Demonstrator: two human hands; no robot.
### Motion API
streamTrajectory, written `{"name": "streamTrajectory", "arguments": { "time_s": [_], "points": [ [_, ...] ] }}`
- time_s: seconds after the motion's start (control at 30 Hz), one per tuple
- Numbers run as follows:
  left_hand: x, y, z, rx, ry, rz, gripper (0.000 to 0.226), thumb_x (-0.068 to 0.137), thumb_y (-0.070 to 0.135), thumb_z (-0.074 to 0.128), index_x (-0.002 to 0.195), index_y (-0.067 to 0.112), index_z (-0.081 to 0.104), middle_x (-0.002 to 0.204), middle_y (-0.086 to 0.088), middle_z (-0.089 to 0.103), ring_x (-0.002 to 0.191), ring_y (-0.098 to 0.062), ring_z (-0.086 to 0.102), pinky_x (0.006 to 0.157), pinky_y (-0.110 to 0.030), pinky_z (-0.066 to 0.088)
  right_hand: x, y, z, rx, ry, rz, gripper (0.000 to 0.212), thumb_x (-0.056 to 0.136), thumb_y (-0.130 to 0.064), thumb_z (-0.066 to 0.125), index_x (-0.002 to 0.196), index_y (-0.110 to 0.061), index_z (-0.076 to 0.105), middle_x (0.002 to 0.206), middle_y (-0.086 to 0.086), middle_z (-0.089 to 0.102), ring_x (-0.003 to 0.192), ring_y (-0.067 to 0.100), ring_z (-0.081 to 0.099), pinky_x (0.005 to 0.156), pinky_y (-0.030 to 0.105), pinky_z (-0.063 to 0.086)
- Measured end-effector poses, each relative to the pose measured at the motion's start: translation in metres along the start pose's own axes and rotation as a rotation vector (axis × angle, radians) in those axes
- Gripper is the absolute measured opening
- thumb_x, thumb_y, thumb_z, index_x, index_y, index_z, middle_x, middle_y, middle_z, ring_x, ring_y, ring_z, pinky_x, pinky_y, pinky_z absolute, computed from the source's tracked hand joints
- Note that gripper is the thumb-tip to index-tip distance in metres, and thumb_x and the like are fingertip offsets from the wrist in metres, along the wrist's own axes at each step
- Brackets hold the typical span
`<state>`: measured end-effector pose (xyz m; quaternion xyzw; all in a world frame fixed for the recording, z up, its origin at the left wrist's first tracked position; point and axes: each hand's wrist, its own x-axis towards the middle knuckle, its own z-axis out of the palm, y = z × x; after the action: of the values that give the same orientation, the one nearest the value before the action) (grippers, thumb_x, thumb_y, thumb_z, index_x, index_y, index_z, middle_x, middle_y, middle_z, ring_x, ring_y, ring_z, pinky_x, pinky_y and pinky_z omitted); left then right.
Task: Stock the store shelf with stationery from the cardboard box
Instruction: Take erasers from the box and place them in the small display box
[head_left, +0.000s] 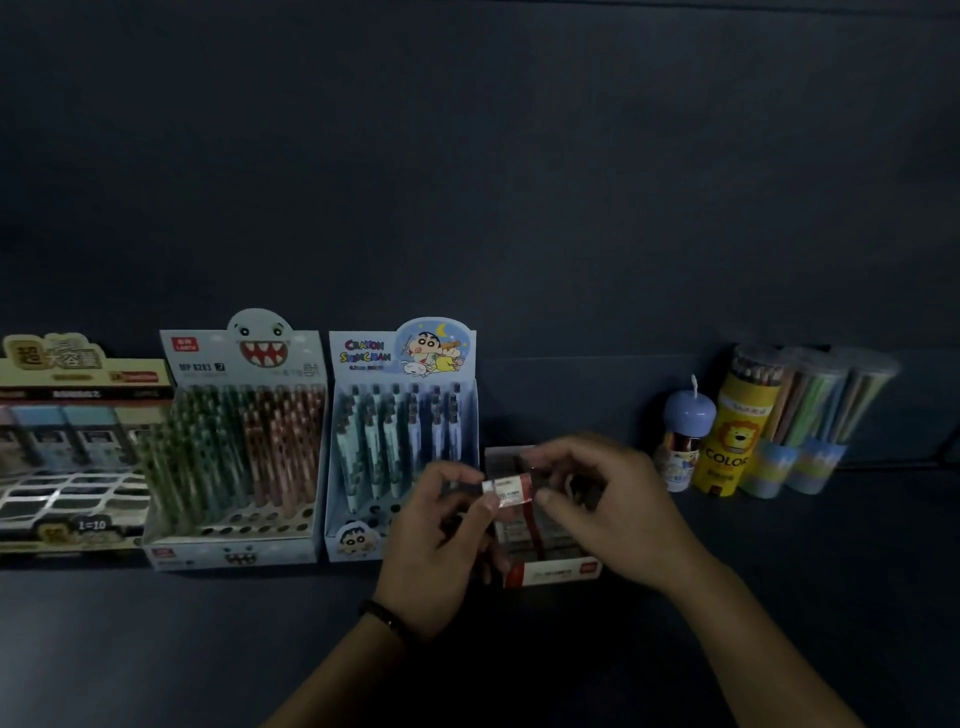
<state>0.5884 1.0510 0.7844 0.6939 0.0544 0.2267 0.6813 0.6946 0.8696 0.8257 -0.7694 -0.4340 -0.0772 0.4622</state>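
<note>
Both hands on one small packet (506, 487), white with a red band, label too blurred to read. Left hand (436, 540) pinches its left end between thumb and forefinger, the other fingers curled in under the palm. Right hand (608, 506) pinches the right end the same way, thumb below, forefinger on top, the rest loosely bent. Packet lies level between the two sets of fingertips, held over the back half of a low red-and-white tray (553, 571) on the dark shelf (156, 649). Can't tell if it touches the tray's contents. Tray holds dark rows of similar packets, too dim to count. Black bracelet (384, 618) on the left wrist.

Counts: one packet in hand, one tray. Three display boxes to the left in a row, touching or nearly so: beige box (67, 441), shark-face pencil box (234, 452), cartoon pen box (402, 415) just beside the tray. To the right, well apart from the tray, four upright tubes bunched together: one small blue-capped tube (685, 441), one yellow lion tube (727, 447), two clear pencil tubes (808, 415).
</note>
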Motion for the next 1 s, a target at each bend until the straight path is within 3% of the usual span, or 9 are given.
{"name": "streamTrajectory", "arguments": {
  "time_s": [0.13, 0.27, 0.33, 0.4, 0.5, 0.6, 0.67, 0.8, 1.0],
  "points": [
    [-0.001, -0.002, 0.001, 0.039, -0.03, 0.024, 0.01, 0.104, 0.017, 0.062, 0.109, 0.019, 0.053, 0.094, -0.011, 0.077, 0.059, -0.046, 0.068, 0.05, -0.038, 0.052, -0.003, 0.001, 0.008, -0.052, -0.03, -0.115, 0.03, 0.082, -0.018, 0.09, 0.11, -0.021, 0.081, 0.108, -0.015, 0.072, 0.101, 0.008, 0.071, 0.086, 0.027, 0.057],
    [-0.004, 0.004, 0.002, 0.136, -0.043, 0.075, 0.017, 0.103, 0.019, 0.064, 0.115, 0.021, 0.053, 0.097, -0.003, 0.077, 0.057, -0.037, 0.069, 0.05, -0.038, 0.054, -0.004, 0.011, 0.009, -0.116, 0.018, -0.197, 0.022, 0.086, -0.015, 0.087, 0.108, -0.018, 0.083, 0.108, -0.013, 0.075, 0.1, 0.002, 0.071, 0.087, 0.022, 0.057],
    [-0.003, 0.001, 0.0, 0.319, -0.047, 0.161, 0.02, 0.099, 0.021, 0.07, 0.113, 0.026, 0.057, 0.106, 0.013, 0.073, 0.066, -0.016, 0.073, 0.059, -0.025, 0.056, -0.001, 0.019, 0.0, -0.179, 0.024, -0.109, 0.022, 0.088, -0.014, 0.083, 0.109, -0.022, 0.082, 0.111, -0.015, 0.075, 0.105, -0.003, 0.068, 0.092, 0.016, 0.054],
    [-0.002, -0.005, -0.004, 0.578, -0.108, 0.32, 0.012, 0.095, 0.026, 0.075, 0.103, 0.028, 0.066, 0.108, 0.025, 0.068, 0.089, 0.0, 0.07, 0.075, -0.011, 0.052, 0.009, 0.029, -0.011, -0.256, 0.03, -0.005, 0.017, 0.092, -0.018, 0.08, 0.107, -0.025, 0.082, 0.113, -0.019, 0.074, 0.107, -0.006, 0.066, 0.096, 0.018, 0.052],
    [0.0, -0.012, -0.006, 0.769, -0.235, 0.449, 0.014, 0.091, 0.044, 0.075, 0.101, 0.034, 0.074, 0.103, 0.025, 0.069, 0.096, 0.008, 0.064, 0.082, -0.007, 0.048, 0.026, 0.045, -0.015, -0.344, -0.021, 0.095, 0.012, 0.095, -0.023, 0.077, 0.104, -0.027, 0.082, 0.109, -0.017, 0.075, 0.1, -0.003, 0.066, 0.094, 0.024, 0.054],
    [0.001, -0.015, -0.005, 0.823, -0.301, 0.497, 0.019, 0.09, 0.046, 0.072, 0.103, 0.034, 0.077, 0.104, 0.02, 0.072, 0.095, 0.015, 0.06, 0.085, -0.006, 0.049, 0.036, 0.06, -0.009, -0.399, -0.116, 0.156, 0.005, 0.094, -0.031, 0.077, 0.097, -0.034, 0.08, 0.103, -0.018, 0.073, 0.095, -0.001, 0.066, 0.088, 0.032, 0.055],
    [0.002, -0.016, -0.004, 0.836, -0.326, 0.499, 0.02, 0.089, 0.044, 0.072, 0.104, 0.034, 0.078, 0.104, 0.019, 0.074, 0.095, 0.015, 0.06, 0.085, -0.001, 0.046, 0.039, 0.068, -0.004, -0.402, -0.167, 0.177, 0.003, 0.094, -0.032, 0.077, 0.095, -0.032, 0.08, 0.101, -0.018, 0.072, 0.095, -0.001, 0.066, 0.087, 0.029, 0.053],
    [0.005, -0.02, -0.006, 0.823, -0.347, 0.466, 0.018, 0.088, 0.039, 0.076, 0.104, 0.033, 0.079, 0.102, 0.018, 0.074, 0.093, 0.005, 0.067, 0.082, -0.005, 0.049, 0.042, 0.073, 0.007, -0.401, -0.203, 0.141, 0.006, 0.092, -0.02, 0.079, 0.092, -0.025, 0.082, 0.097, -0.02, 0.068, 0.09, -0.005, 0.062, 0.085, 0.018, 0.05],
    [0.007, -0.019, -0.005, 0.815, -0.386, 0.411, 0.022, 0.09, 0.044, 0.071, 0.106, 0.033, 0.08, 0.104, 0.017, 0.074, 0.095, 0.004, 0.067, 0.083, -0.014, 0.054, 0.041, 0.072, 0.009, -0.448, -0.246, 0.151, 0.006, 0.093, -0.021, 0.077, 0.092, -0.024, 0.083, 0.103, -0.013, 0.063, 0.095, 0.007, 0.063, 0.084, 0.031, 0.055]
  ]
}}
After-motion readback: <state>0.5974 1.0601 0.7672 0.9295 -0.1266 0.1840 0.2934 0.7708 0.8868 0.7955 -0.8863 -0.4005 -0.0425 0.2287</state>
